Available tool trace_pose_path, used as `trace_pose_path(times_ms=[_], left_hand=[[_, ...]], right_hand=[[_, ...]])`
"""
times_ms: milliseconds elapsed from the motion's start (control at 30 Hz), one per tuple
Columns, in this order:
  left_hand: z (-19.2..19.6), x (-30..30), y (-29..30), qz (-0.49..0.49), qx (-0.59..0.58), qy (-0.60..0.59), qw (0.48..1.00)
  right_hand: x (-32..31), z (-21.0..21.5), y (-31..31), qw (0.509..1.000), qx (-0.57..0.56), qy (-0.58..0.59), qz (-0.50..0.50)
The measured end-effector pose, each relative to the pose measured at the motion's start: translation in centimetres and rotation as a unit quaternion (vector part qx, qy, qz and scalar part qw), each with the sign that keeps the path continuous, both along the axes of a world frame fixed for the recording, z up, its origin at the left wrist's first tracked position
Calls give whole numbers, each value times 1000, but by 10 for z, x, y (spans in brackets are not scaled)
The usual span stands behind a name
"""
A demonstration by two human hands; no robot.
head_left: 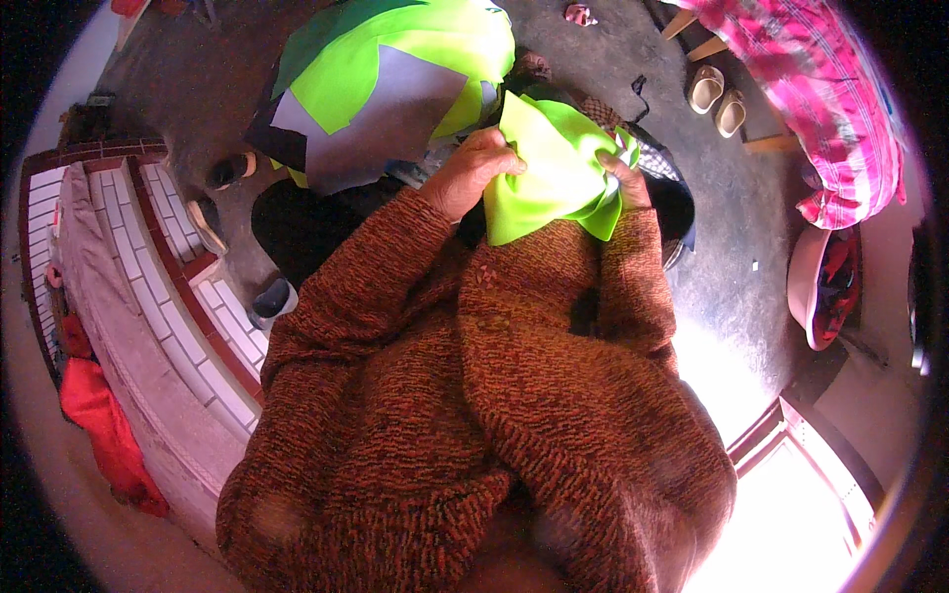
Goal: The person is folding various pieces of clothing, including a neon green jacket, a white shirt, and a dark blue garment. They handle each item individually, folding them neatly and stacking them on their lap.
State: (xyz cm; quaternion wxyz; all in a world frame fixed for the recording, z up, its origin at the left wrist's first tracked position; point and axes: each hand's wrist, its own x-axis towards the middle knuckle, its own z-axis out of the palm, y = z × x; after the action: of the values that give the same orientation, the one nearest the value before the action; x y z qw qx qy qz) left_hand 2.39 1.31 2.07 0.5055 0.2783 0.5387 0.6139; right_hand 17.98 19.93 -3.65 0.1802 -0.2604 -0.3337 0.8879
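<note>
Two grips now on rumpled neon-yellow fabric (559, 183), pinching it with left hand (476, 170) and right hand (627, 181), close to a heap of neon-yellow and grey cloth (390, 104).

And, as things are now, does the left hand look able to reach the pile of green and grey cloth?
Probably yes: the cloth pile appears close by the left hand, nothing evident between, though its grip may first need to release the yellow-green cloth.

Left forearm (368, 242) slants forward and inward; left hand (473, 173) closed in a pinch. Right forearm (633, 272) runs nearly straight forward; right hand (628, 183) also pinching. Hands apart, roughly level.
</note>
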Motion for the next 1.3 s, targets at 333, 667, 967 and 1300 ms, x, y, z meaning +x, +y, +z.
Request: trace_pose_path(times_ms=[333, 667, 967, 1300], left_hand=[[72, -33, -19, 130, 25, 27, 991], [156, -147, -18, 289, 47, 362, 885], [100, -195, 20, 233, 91, 698, 671], [19, -171, 8, 70, -109, 763, 634]], right_hand=[[3, 14, -7, 998, -47, -33, 27], [0, 22, -8, 998, -2, -40, 52], [11, -23, 7, 997, 71, -40, -10], [29, -159, 52, 905, 399, -127, -71]])
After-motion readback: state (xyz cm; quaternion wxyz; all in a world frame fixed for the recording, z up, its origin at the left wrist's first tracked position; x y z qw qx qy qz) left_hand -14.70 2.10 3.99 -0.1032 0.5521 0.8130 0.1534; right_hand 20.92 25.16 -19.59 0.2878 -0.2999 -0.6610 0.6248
